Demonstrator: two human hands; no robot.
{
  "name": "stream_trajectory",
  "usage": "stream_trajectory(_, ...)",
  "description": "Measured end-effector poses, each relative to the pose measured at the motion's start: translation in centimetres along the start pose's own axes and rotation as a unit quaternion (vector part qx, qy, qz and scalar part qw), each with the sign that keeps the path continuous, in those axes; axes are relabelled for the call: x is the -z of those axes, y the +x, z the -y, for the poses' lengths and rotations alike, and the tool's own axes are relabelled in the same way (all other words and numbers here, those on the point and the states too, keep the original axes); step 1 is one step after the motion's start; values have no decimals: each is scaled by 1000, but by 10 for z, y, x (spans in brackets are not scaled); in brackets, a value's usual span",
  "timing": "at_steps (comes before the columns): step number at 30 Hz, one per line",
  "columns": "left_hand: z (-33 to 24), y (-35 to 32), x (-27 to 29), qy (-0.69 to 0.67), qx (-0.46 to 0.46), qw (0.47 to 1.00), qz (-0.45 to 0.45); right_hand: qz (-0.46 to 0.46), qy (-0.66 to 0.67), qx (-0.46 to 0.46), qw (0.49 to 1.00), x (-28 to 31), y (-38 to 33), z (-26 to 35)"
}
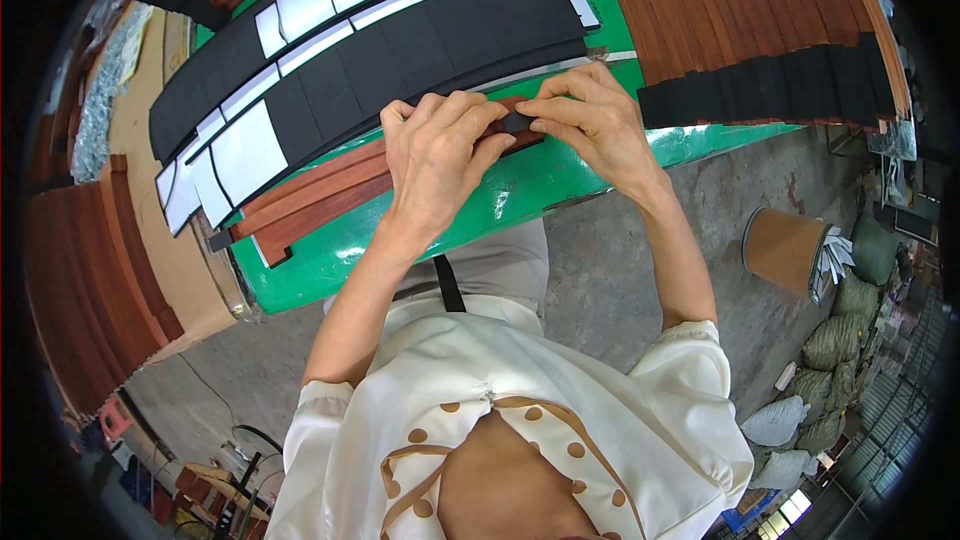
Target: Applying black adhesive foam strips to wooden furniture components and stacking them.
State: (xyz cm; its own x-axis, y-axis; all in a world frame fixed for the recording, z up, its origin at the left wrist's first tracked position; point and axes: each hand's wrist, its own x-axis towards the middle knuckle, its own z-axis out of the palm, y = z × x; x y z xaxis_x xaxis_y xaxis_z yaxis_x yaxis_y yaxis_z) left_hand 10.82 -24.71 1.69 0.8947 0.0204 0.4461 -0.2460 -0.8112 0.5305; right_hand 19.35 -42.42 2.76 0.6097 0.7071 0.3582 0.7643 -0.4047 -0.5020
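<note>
My left hand [437, 147] presses down on the end of a reddish-brown wooden slat [320, 202] that lies on the green table [520, 195]. My right hand [592, 118] pinches a small black foam pad [516, 122] against that slat's end, right beside my left fingertips. More slats of the same kind lie under and beside this one. Behind my hands lie long sheets of black foam pads [430, 40], partly peeled, with white backing paper [245, 152] showing.
A stack of wooden slats with black pads on their ends [770, 40] fills the table's right. Another slat stack [85, 290] stands at the left beside cardboard [165, 240]. A brown cylindrical bin [785, 250] and filled sacks [835, 340] sit on the concrete floor.
</note>
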Motion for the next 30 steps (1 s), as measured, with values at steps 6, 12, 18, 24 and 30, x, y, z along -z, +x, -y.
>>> stream_trajectory(6, 1, -1, -3, 3, 3, 1000, -11, 0, 2, -8, 1000, 0, 0, 3)
stream_trajectory(12, 1, -2, -5, 3, -2, 1000, -20, 2, 16, -20, 1000, -1, -3, 1)
stream_trajectory(18, 0, -1, -2, 11, -16, 1000, -19, -51, 108, -93, 988, 8, -14, -18)
stream_trajectory(24, 0, -2, -7, 24, -19, 999, -31, -22, 110, -104, 988, 3, -20, -11)
stream_trajectory(30, 0, -3, -7, 27, -25, 999, -32, -40, 107, -86, 990, -2, -21, -11)
